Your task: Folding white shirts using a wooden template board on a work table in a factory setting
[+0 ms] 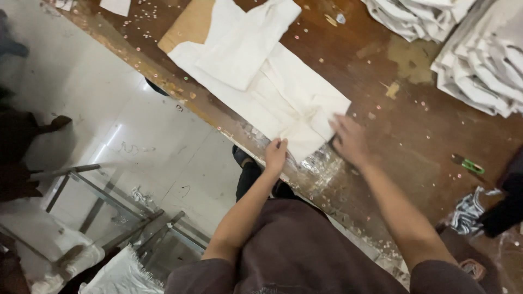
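The cloth (267, 81) is a white, folded piece lying flat on the brown table (414, 136), with its near end close to the table's edge by our body. Part of it rests on a bit of brown cardboard (188, 24) at the far end.

Our left hand (275, 155) pinches the near corner of the cloth, fingers closed on it. Our right hand (348, 140) lies flat and open on the other near corner, pressing it down on the table. It looks a bit blurry, so we cannot tell more about its fingers.

We think the cloth is soft and light. It will bend and droop if we lift it by one spot, and the folds may slip apart. It will not break. The best places to hold it look like the two near corners, one in each hand, or along a folded edge.

More folded white cloth sits in stacks (479, 60) at the far right of the table. Small green snips (467, 164) lie near our right arm. Tiny bits are scattered over the table.
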